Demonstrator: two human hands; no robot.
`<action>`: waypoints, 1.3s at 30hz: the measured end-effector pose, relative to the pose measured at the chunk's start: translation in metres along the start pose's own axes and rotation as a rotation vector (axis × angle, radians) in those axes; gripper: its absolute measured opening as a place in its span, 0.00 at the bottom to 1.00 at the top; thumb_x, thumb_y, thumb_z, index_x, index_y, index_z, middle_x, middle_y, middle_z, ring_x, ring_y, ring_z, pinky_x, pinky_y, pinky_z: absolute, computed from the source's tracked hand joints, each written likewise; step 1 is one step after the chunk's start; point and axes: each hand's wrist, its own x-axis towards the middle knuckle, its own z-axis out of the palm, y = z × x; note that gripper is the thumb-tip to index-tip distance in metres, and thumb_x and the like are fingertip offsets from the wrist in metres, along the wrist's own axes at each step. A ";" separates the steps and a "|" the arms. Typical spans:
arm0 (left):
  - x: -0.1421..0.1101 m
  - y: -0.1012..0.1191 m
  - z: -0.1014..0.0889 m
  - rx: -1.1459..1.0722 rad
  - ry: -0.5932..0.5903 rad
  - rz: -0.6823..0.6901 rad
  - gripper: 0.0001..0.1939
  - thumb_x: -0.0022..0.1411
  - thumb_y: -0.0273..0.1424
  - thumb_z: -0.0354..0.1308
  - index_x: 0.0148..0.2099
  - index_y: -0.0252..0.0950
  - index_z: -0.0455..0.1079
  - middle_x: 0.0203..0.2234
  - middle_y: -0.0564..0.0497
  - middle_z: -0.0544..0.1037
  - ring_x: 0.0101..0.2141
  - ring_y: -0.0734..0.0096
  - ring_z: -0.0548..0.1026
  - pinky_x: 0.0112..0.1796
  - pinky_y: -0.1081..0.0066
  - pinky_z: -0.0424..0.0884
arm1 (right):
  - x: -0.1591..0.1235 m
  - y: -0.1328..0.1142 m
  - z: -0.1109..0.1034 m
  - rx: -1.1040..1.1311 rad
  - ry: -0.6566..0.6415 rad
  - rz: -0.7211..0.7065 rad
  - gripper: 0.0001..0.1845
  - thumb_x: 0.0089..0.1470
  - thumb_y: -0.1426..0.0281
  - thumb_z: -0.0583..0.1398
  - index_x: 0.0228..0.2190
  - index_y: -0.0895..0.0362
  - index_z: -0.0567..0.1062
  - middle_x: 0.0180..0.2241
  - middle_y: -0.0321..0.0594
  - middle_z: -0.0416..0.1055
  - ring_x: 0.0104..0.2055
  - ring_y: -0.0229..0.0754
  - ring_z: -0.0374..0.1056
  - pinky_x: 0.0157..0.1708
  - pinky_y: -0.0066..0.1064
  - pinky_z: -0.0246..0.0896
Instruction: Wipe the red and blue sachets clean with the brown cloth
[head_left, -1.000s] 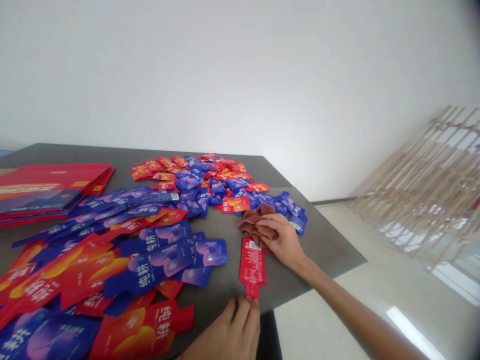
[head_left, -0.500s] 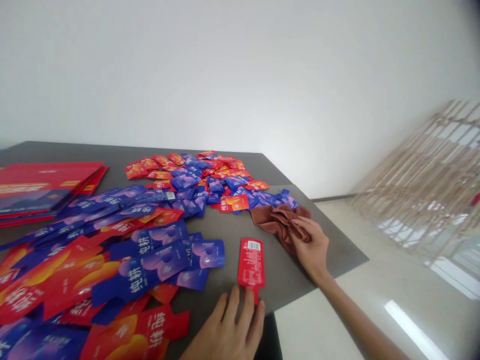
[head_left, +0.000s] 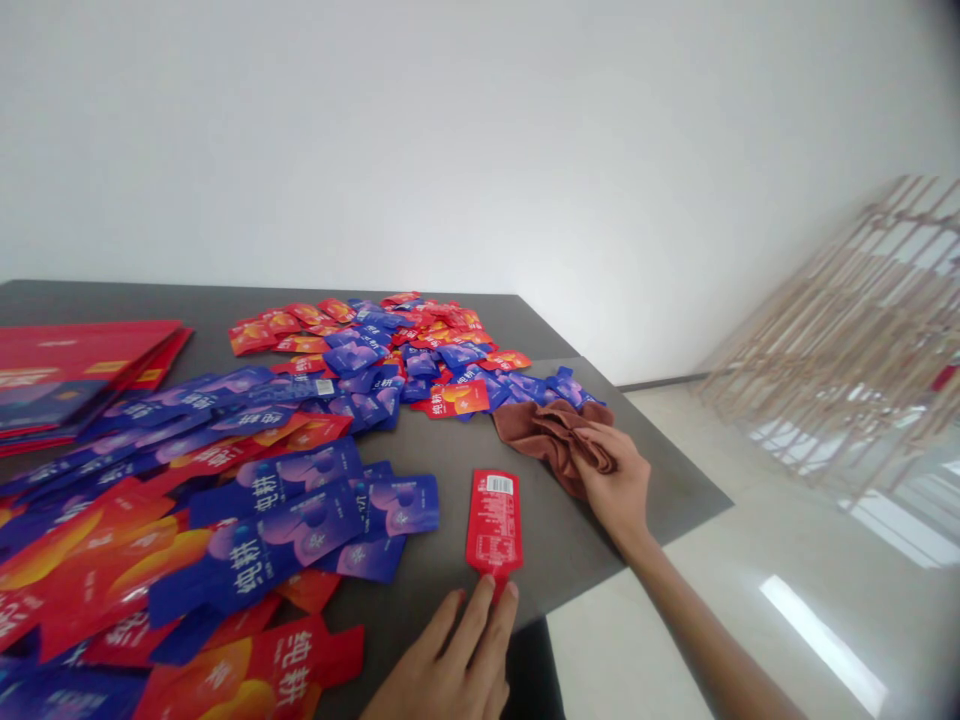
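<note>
A red sachet [head_left: 495, 520] lies flat, its barcode and printed side up and its narrow end toward me. My left hand [head_left: 454, 650] reaches in from the bottom edge, fingers stretched out, with fingertips touching that narrow end; its thumb is hidden. Farther right, my right hand [head_left: 616, 482] is closed on a bunched brown cloth [head_left: 551, 437], which rests on the tabletop beside the far pile of sachets [head_left: 442, 352]. In the left foreground is a larger, overlapping heap of red and purple sachets [head_left: 277, 550].
Folded red and dark-blue printed bags [head_left: 82, 375] are stacked at the left. The grey table [head_left: 427, 450] ends at a corner on the right, with shiny floor [head_left: 750, 470] beyond. A wooden slatted rack [head_left: 847, 340] stands farther right, and a white wall [head_left: 480, 150] rises behind.
The view has shifted slightly, so things on the table appear farther left. My left hand's fingers have drawn closer together on the sachet's narrow end. The right hand keeps its grip on the cloth.
</note>
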 end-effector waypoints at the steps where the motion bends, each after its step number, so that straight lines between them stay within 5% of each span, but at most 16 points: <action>1: 0.000 0.000 0.001 -0.006 -0.013 -0.003 0.18 0.74 0.38 0.54 0.53 0.32 0.79 0.58 0.43 0.80 0.54 0.59 0.76 0.53 0.60 0.64 | 0.000 0.000 0.000 -0.001 -0.003 -0.001 0.09 0.59 0.65 0.67 0.41 0.51 0.84 0.45 0.44 0.82 0.49 0.51 0.77 0.54 0.48 0.71; 13: -0.009 -0.003 0.002 -0.125 -0.168 -0.052 0.31 0.72 0.51 0.56 0.57 0.25 0.76 0.60 0.37 0.77 0.56 0.54 0.75 0.54 0.65 0.71 | 0.001 -0.003 0.002 -0.027 -0.045 -0.016 0.08 0.58 0.66 0.67 0.40 0.50 0.84 0.46 0.44 0.82 0.49 0.52 0.76 0.52 0.47 0.71; 19: -0.001 -0.011 -0.003 -0.355 -0.312 -0.112 0.29 0.71 0.43 0.61 0.63 0.25 0.72 0.61 0.38 0.77 0.58 0.54 0.75 0.58 0.65 0.72 | 0.001 0.000 0.003 -0.036 -0.049 -0.012 0.08 0.58 0.64 0.66 0.40 0.51 0.85 0.45 0.45 0.82 0.49 0.52 0.76 0.51 0.48 0.71; 24: 0.034 -0.037 -0.045 -0.679 -0.355 -0.337 0.31 0.62 0.28 0.66 0.67 0.32 0.69 0.62 0.45 0.76 0.61 0.63 0.73 0.62 0.70 0.69 | 0.001 0.001 0.004 -0.035 -0.054 -0.017 0.09 0.59 0.64 0.66 0.40 0.51 0.85 0.45 0.45 0.82 0.49 0.52 0.76 0.51 0.48 0.71; 28: 0.044 -0.055 -0.070 -0.781 -0.230 -0.495 0.38 0.56 0.22 0.65 0.68 0.42 0.67 0.65 0.50 0.73 0.63 0.65 0.72 0.63 0.68 0.70 | 0.001 0.000 0.005 -0.040 -0.048 -0.019 0.09 0.59 0.62 0.66 0.40 0.51 0.85 0.45 0.44 0.83 0.48 0.52 0.76 0.50 0.48 0.72; 32: 0.037 -0.072 -0.060 -0.907 -0.051 -0.613 0.34 0.58 0.21 0.65 0.66 0.42 0.69 0.65 0.47 0.72 0.62 0.64 0.74 0.57 0.68 0.77 | 0.000 -0.001 0.006 -0.048 -0.034 -0.012 0.09 0.59 0.62 0.66 0.39 0.51 0.85 0.45 0.45 0.83 0.48 0.52 0.76 0.50 0.48 0.72; 39: 0.027 -0.087 -0.039 -1.355 -0.125 -0.767 0.30 0.60 0.17 0.63 0.64 0.35 0.68 0.64 0.39 0.72 0.61 0.61 0.76 0.55 0.66 0.78 | 0.001 -0.004 0.006 -0.043 -0.041 -0.021 0.08 0.59 0.64 0.66 0.40 0.51 0.84 0.45 0.44 0.83 0.48 0.51 0.76 0.51 0.48 0.71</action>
